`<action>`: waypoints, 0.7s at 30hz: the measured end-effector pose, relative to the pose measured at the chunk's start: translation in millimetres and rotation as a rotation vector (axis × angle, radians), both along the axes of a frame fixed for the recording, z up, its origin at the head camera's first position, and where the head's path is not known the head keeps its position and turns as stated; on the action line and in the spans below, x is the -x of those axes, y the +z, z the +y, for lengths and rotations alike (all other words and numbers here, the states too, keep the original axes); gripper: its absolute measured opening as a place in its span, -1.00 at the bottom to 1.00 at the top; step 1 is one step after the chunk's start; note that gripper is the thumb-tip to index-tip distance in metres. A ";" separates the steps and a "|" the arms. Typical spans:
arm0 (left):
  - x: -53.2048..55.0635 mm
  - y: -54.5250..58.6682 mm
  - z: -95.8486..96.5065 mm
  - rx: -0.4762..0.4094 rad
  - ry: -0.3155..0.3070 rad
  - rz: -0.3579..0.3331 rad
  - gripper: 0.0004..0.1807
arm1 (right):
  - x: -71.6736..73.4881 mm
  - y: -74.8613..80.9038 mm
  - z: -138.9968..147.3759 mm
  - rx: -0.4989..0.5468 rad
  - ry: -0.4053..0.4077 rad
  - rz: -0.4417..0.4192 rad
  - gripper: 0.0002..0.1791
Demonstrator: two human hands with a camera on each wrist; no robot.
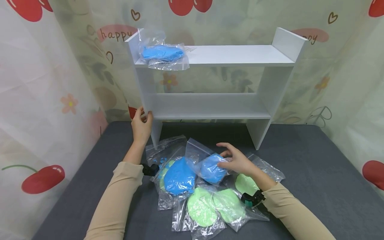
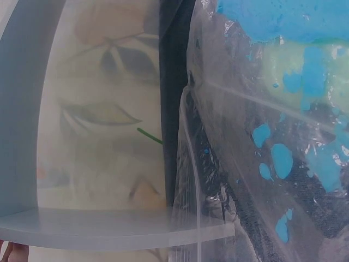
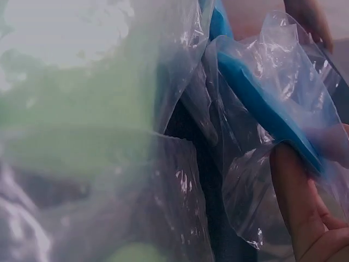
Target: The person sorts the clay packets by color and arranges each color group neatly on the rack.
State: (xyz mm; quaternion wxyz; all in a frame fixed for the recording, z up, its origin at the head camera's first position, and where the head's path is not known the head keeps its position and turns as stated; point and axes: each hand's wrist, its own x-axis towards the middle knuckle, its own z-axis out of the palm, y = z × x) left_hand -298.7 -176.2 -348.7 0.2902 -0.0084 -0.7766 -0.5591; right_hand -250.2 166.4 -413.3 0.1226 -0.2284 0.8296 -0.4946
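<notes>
A white two-tier shelf (image 1: 210, 103) stands on the dark table. My left hand (image 1: 141, 128) grips the edge of its left side panel; only its fingertips (image 2: 16, 253) show in the left wrist view, at the bottom left corner. Over the pile of bags, my right hand (image 1: 238, 161) pinches a clear zip bag with a flat blue lump (image 1: 212, 168) inside. The right wrist view has a finger (image 3: 294, 191) and the thumb on either side of that blue lump (image 3: 262, 103). Just left lies a bag with a larger blue mass (image 1: 180, 176).
Several clear bags with pale green discs (image 1: 202, 207) lie overlapping at the table's front middle. Another bag with a blue lump (image 1: 163, 53) sits on the shelf's top board, at its left end. Printed curtains (image 1: 345, 83) enclose the table (image 1: 315, 166) at the back and sides.
</notes>
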 end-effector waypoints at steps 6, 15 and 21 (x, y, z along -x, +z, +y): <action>0.1 0.0 0.3 -0.001 -0.007 -0.006 -0.58 | -2.3 3.9 -0.4 0.062 -0.018 -0.009 -0.35; 0.1 0.6 0.6 -0.004 -0.007 0.000 -0.58 | -8.5 12.8 -1.0 0.092 -0.093 -0.018 -0.69; 0.9 0.2 0.9 0.000 0.001 -0.004 -0.58 | -10.1 16.2 0.8 0.087 -0.104 -0.031 -0.66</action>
